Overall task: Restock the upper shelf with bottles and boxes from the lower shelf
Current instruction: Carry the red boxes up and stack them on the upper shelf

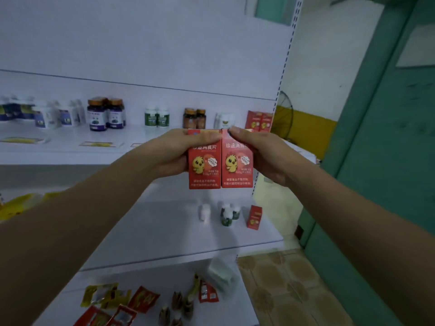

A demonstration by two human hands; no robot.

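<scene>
Left hand (170,156) and right hand (268,158) hold two seemingly touching red boxes (204,171) (236,171).

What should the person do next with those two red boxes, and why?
Probably lift both up and to the right, beside the matching red boxes on the upper shelf. The left hand grips the left box, the right hand the right box, close to that spot.

One wide-angle camera, worn on the head, looks forward and slightly down, close behind the left grip (173,154) and right grip (264,158), which hold the red boxes (211,165) at mid-frame. The upper shelf (70,148) lies just beyond the grips, the lower shelf (153,231) beneath them, the floor (282,278) down to their right.
</scene>
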